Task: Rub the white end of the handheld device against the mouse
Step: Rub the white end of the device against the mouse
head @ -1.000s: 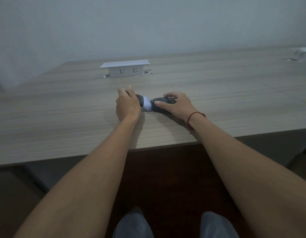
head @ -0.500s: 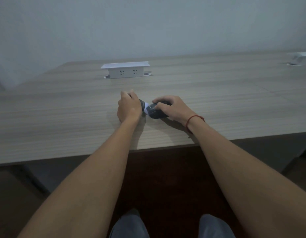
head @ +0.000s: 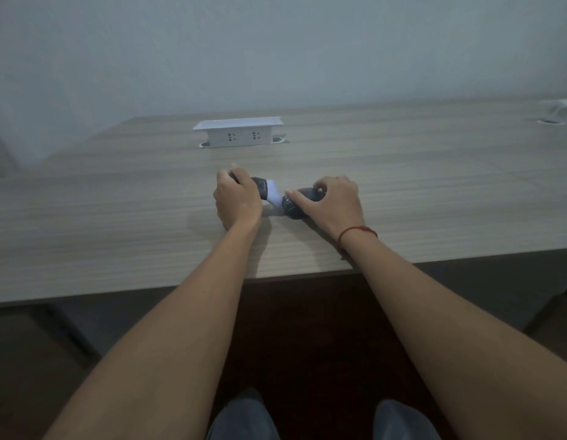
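Observation:
My left hand (head: 237, 199) is closed around a dark handheld device (head: 261, 189), whose white end (head: 273, 195) points right and down. That white tip touches the left side of a dark computer mouse (head: 295, 205) lying on the wooden table (head: 117, 217). My right hand (head: 331, 200) grips the mouse from above and from the right, thumb along its near side, and covers most of it. A red string circles my right wrist.
A white raised socket box (head: 238, 132) stands on the table behind my hands. Another white fitting (head: 563, 107) sits at the far right edge. The table's front edge (head: 276, 277) runs just below my wrists; my knees show underneath.
The white end has shifted along the mouse's left side, from a level contact to a downward tilt. Both hands stayed closed and moved only slightly.

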### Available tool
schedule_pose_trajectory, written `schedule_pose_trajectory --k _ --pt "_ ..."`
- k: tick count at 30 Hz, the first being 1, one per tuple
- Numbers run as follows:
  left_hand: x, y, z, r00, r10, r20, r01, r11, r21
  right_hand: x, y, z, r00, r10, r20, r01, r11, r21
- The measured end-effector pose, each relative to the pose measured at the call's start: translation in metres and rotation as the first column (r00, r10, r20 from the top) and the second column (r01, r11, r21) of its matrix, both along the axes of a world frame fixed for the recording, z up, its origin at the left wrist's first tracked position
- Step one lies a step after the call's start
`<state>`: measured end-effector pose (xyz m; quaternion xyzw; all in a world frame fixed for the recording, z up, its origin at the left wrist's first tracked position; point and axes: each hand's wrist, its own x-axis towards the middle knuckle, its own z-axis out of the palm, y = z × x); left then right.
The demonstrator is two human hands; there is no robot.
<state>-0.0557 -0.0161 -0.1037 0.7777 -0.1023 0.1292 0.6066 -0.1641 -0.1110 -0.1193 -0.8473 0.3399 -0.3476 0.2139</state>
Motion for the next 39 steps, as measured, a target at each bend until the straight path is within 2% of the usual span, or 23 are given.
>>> schedule_pose_trajectory --k 4,7,9,12,16,18,21,23,26,28,30,33,36,39 --pt "0.000 -0.001 0.001 0.986 -0.138 0.096 0.147 0.985 -0.091 0.002 -0.003 0.002 0.974 0.202 0.101 -0.216 0.965 0.152" --pt "0.000 -0.003 -0.002 0.977 -0.204 0.066 0.203 0.979 0.024 -0.001 -0.006 0.006 0.957 0.266 0.115 -0.285 0.935 0.212" --pt "0.001 -0.003 -0.003 0.992 -0.127 0.019 0.123 0.983 0.133 -0.001 -0.009 0.007 0.950 0.287 0.120 -0.308 0.925 0.222" --pt "0.003 -0.003 -0.001 0.998 -0.049 -0.026 0.051 0.993 0.104 0.003 -0.009 0.005 0.943 0.311 0.117 -0.330 0.915 0.231" --pt "0.012 -0.009 -0.003 0.950 -0.303 -0.074 0.294 0.949 -0.109 0.011 -0.011 0.003 0.933 0.335 0.133 -0.357 0.910 0.210" --pt "0.015 -0.007 -0.003 0.932 -0.351 -0.086 0.347 0.936 -0.067 0.012 -0.011 0.002 0.933 0.332 0.137 -0.355 0.909 0.218" --pt "0.016 -0.002 -0.003 0.973 -0.222 -0.061 0.223 0.975 0.013 0.015 -0.013 0.000 0.948 0.288 0.134 -0.312 0.923 0.224" --pt "0.016 -0.001 -0.001 0.982 -0.177 -0.062 0.174 0.984 -0.042 0.014 -0.013 -0.002 0.971 0.214 0.105 -0.232 0.949 0.215" --pt "0.009 -0.002 0.001 0.971 -0.237 -0.035 0.233 0.968 -0.089 0.008 -0.007 0.000 0.985 0.163 0.050 -0.171 0.955 0.243" --pt "0.008 -0.003 0.000 0.964 -0.266 -0.020 0.262 0.960 -0.102 0.005 -0.002 0.002 0.983 0.172 -0.060 -0.161 0.975 0.154" --pt "0.013 -0.003 -0.002 0.956 -0.292 -0.031 0.285 0.947 -0.146 0.005 -0.001 0.003 0.975 0.197 -0.104 -0.184 0.976 0.118" --pt "0.016 -0.003 -0.002 0.936 -0.348 -0.052 0.333 0.924 -0.190 0.001 -0.001 0.004 0.954 0.300 -0.013 -0.285 0.921 0.266" --pt "0.012 -0.004 0.000 0.888 -0.449 -0.101 0.421 0.881 -0.214 -0.001 -0.001 0.005 0.940 0.340 0.018 -0.329 0.896 0.298" --pt "0.012 -0.008 0.000 0.892 -0.433 -0.132 0.427 0.901 -0.070 0.000 -0.003 0.004 0.935 0.353 0.026 -0.344 0.889 0.303"
